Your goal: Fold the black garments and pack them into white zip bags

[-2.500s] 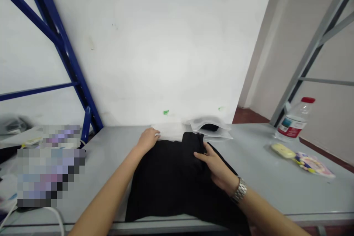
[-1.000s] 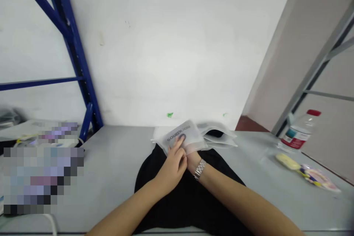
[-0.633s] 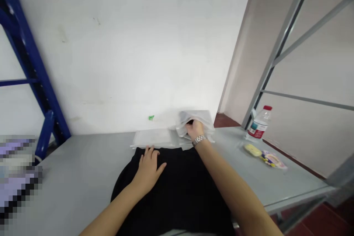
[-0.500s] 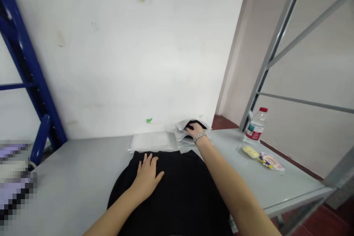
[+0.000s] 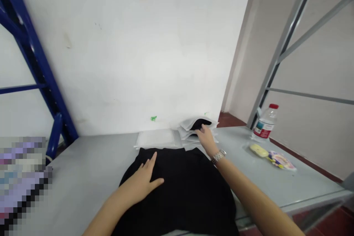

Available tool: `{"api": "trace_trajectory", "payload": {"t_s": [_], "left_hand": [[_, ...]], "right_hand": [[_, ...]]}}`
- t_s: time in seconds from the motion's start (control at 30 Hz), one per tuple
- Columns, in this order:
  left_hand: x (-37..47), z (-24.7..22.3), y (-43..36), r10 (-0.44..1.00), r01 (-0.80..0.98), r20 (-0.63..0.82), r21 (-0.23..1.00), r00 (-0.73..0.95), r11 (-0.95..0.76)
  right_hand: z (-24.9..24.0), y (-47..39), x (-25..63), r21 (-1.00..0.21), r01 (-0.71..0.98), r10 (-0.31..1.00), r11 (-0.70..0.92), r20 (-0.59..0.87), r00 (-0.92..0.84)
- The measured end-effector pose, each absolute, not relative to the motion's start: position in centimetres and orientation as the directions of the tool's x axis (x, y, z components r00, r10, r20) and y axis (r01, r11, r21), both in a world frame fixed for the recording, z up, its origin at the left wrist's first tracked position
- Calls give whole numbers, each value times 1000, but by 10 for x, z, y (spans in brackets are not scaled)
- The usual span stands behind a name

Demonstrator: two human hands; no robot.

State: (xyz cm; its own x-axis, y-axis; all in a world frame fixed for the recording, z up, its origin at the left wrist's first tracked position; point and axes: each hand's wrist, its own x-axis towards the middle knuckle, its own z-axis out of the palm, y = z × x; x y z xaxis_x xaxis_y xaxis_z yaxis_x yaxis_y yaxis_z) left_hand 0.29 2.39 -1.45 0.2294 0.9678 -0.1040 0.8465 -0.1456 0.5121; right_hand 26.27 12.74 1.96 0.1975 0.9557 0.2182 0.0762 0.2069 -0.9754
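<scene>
A black flared garment, skirt-like in outline (image 5: 188, 191), lies spread on the grey table in front of me. My left hand (image 5: 142, 182) rests on its left part, fingers stretched out and thumb apart. At the garment's far right, my right hand (image 5: 206, 137), with a metal watch on the wrist, is at the front edge of a stack of white translucent bags (image 5: 186, 132). Its thumb and fingers are slightly apart, and I see nothing held between them. Black cloth (image 5: 197, 124) shows in the mouth of the top bag.
Flat white bags (image 5: 156, 138) lie by the wall, left of the stack. On the right of the grey table (image 5: 94, 177) stand a red-capped bottle (image 5: 264, 123), a yellow item (image 5: 259, 150) and a colourful packet (image 5: 281, 160). A blue metal frame (image 5: 41, 62) rises at left.
My right hand has drawn back a little from the mouth of the top bag. My left hand has turned and slid slightly on the garment. The view has shifted slightly left.
</scene>
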Motion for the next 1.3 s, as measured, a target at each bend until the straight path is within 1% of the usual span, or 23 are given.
{"api": "trace_trajectory", "payload": {"t_s": [0.03, 0.07, 0.1, 0.13, 0.17, 0.2, 0.27, 0.37, 0.53, 0.63, 0.7, 0.77, 0.87, 0.93, 0.97, 1.03, 1.07, 1.13, 1.2, 1.23, 1.3], "left_hand": [[-8, -11, 8, 967, 835, -135, 540, 216, -111], [-19, -9, -7, 960, 819, -148, 561, 239, -118], [-30, -10, -23, 946, 810, -179, 573, 271, -124], [-40, -12, -36, 927, 804, -203, 577, 315, -146], [-49, -16, -47, 914, 795, -212, 584, 345, -165], [-56, -21, -56, 914, 788, -205, 591, 350, -169], [-65, -32, -66, 944, 772, -126, 612, 306, -168], [-68, -42, -72, 980, 748, 48, 638, 195, -181], [-58, -37, -77, 965, 744, 251, 632, 68, -217], [-55, -35, -78, 942, 738, 335, 627, 33, -249], [-55, -37, -77, 939, 731, 344, 645, -18, -222], [-56, -37, -74, 939, 714, 335, 676, -76, -183], [-55, -28, -58, 935, 685, 329, 712, -134, -152], [-53, -17, -38, 930, 702, 339, 697, -144, -146], [-52, -13, -26, 927, 728, 347, 671, -142, -139], [-49, -9, 1, 935, 810, 334, 577, -117, -105], [-48, -9, 13, 952, 858, 293, 508, -95, -71], [-46, -16, 32, 986, 939, 162, 343, -37, -21], [-46, -24, 40, 999, 976, 46, 216, -2, -8], [-47, -27, 41, 999, 982, 32, 186, 5, -11], [-48, -30, 38, 995, 983, 91, 177, 36, -52]], "right_hand": [[14, 105, 267, -967, 114, 951, 227, 245, 189], [9, 81, 272, -927, 231, 949, 295, 312, 41], [4, 55, 278, -879, 310, 930, 361, 316, -188], [-1, 31, 285, -839, 353, 867, 413, 244, -435], [-5, 9, 292, -812, 391, 782, 434, 124, -610], [-8, -10, 300, -782, 431, 730, 450, 45, -682], [-16, -34, 314, -704, 523, 733, 480, -5, -680], [-29, -45, 329, -555, 630, 765, 543, 17, -644], [-51, -47, 338, -339, 677, 744, 654, 127, -656], [-56, -52, 341, -269, 673, 721, 689, 169, -672], [-55, -56, 343, -294, 644, 702, 706, 167, -693], [-49, -57, 346, -374, 624, 717, 686, 202, -667], [-34, -43, 345, -559, 607, 818, 564, 280, -503], [-24, -21, 340, -676, 579, 886, 455, 283, -366], [-20, -7, 337, -718, 567, 912, 404, 270, -308], [-19, 23, 330, -752, 557, 936, 352, 264, -234], [-21, 37, 327, -751, 572, 943, 331, 243, -227], [-28, 58, 324, -707, 644, 952, 294, 156, -264], [-35, 69, 322, -655, 706, 954, 270, 82, -289], [-38, 70, 323, -640, 720, 952, 268, 60, -301], [-41, 67, 325, -643, 712, 943, 283, 52, -328]]}}
